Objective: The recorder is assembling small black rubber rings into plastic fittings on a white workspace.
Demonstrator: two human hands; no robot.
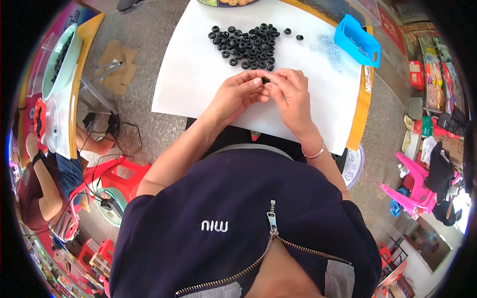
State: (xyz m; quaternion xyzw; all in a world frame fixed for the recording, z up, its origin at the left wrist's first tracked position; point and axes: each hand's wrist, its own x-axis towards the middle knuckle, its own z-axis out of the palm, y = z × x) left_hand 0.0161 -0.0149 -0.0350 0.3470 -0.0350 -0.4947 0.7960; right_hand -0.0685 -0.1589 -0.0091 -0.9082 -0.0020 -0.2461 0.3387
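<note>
Both hands meet over the near part of a white-topped table (194, 74). Between their fingertips is a small black ring-shaped piece (265, 80). My left hand (239, 93) pinches it with thumb and forefinger, the other fingers curled beneath. My right hand (290, 97) closes on the same piece from the other side, its fingertips partly covering it. Just beyond the hands lies a loose pile of matching black rings (248, 45). Two single rings (293, 34) lie to the right of the pile.
A blue plastic basket (355, 42) with small bits inside stands at the far right, beside a scatter of tiny clear bits (329, 49). A plate (228, 2) shows at the far edge. Left, another person (42, 191) sits by a second table with a pale green bowl (62, 59).
</note>
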